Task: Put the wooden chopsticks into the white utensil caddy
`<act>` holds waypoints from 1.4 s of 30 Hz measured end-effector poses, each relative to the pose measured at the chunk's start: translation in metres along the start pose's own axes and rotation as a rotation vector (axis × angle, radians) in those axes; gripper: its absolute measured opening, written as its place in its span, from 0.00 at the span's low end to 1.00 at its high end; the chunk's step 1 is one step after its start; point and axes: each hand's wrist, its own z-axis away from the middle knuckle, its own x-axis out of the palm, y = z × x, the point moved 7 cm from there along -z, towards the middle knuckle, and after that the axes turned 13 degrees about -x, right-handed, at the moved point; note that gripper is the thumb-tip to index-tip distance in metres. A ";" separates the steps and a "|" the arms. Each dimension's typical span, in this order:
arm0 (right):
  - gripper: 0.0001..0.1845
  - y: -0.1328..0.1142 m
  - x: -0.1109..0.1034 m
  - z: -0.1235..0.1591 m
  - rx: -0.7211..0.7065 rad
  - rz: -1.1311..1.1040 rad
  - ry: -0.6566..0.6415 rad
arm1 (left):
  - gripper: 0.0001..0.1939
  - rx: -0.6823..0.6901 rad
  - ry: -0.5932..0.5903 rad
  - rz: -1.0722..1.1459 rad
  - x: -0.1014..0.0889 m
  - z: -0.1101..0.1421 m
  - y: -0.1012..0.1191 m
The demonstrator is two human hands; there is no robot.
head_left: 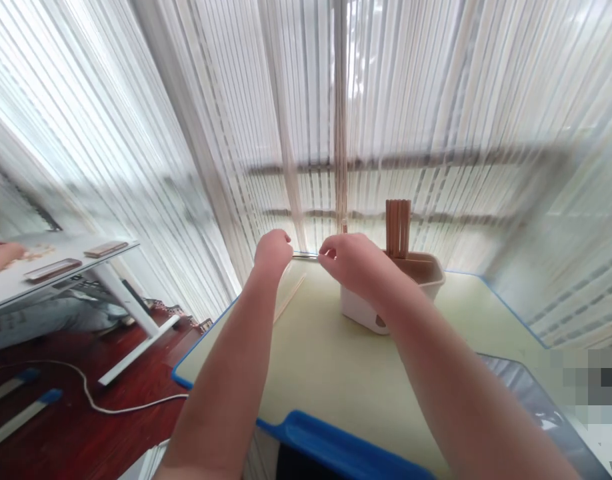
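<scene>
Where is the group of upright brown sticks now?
Right of centre in the head view, the brown sticks stand in the pale container, beside the right hand.

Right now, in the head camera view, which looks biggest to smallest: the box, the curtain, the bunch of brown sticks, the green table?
1. curtain
2. green table
3. box, though partly hidden by an arm
4. bunch of brown sticks, counting only what shows
</scene>
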 end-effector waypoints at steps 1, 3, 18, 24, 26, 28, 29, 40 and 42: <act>0.11 -0.006 0.011 -0.002 -0.029 -0.014 -0.044 | 0.08 -0.029 0.024 -0.054 0.004 -0.003 -0.018; 0.12 -0.013 0.043 -0.005 -0.075 -0.031 -0.154 | 0.08 -0.062 -0.002 -0.055 0.015 -0.007 -0.051; 0.22 0.011 0.187 0.007 -0.282 0.025 -0.215 | 0.16 -0.127 -0.192 0.127 0.056 -0.021 -0.099; 0.18 0.011 0.184 0.004 -0.263 0.014 -0.180 | 0.14 -0.022 -0.224 -0.079 0.072 -0.018 -0.093; 0.19 0.011 0.183 0.002 -0.222 0.039 -0.176 | 0.11 -0.004 -0.241 -0.102 0.073 -0.015 -0.090; 0.18 0.011 0.183 -0.001 -0.149 0.069 -0.216 | 0.11 -0.019 -0.209 -0.085 0.070 -0.015 -0.090; 0.16 0.012 0.184 -0.001 -0.096 0.086 -0.256 | 0.11 -0.035 -0.191 -0.067 0.068 -0.015 -0.091; 0.17 0.030 0.184 0.000 0.186 0.170 -0.450 | 0.14 -0.353 -0.419 0.445 0.092 -0.013 -0.102; 0.16 0.028 0.181 -0.001 0.178 0.143 -0.388 | 0.12 -0.362 -0.482 0.543 0.098 -0.009 -0.097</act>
